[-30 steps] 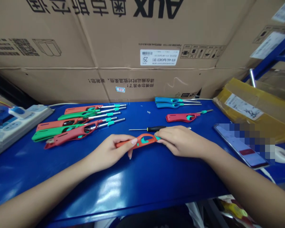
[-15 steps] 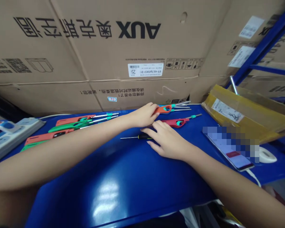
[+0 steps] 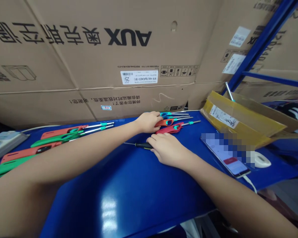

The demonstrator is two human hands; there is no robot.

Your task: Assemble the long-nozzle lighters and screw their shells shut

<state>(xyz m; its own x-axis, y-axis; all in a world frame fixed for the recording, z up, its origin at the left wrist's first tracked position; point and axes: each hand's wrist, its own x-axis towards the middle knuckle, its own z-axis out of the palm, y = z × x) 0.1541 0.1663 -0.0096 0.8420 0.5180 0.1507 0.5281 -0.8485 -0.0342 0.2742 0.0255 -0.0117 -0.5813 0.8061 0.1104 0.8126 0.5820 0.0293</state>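
My right hand (image 3: 167, 149) is closed around the dark handle of a screwdriver (image 3: 142, 145), whose thin shaft points left just above the blue table. Beyond it, my left hand (image 3: 149, 121) has its fingers curled over the handle of an orange long-nosed lighter (image 3: 167, 122). A red lighter (image 3: 172, 128) lies on the near side of that one, and a blue lighter (image 3: 165, 115) on the far side; their metal tubes point right. Left of my left forearm lie several more lighters, among them an orange one (image 3: 62, 131) and a green one (image 3: 57, 138).
A large cardboard box (image 3: 89, 66) stands behind the blue table (image 3: 129, 191). To the right are an open yellow-taped box (image 3: 248, 115), a phone (image 3: 228, 162) with a white cable, and a white rounded object (image 3: 262, 160). A power strip (image 3: 5, 143) sits at far left.
My right hand's fingers have closed round the screwdriver handle. The lighters under my left hand have come closer to the red one, and the blue one now shows. The view has turned right.
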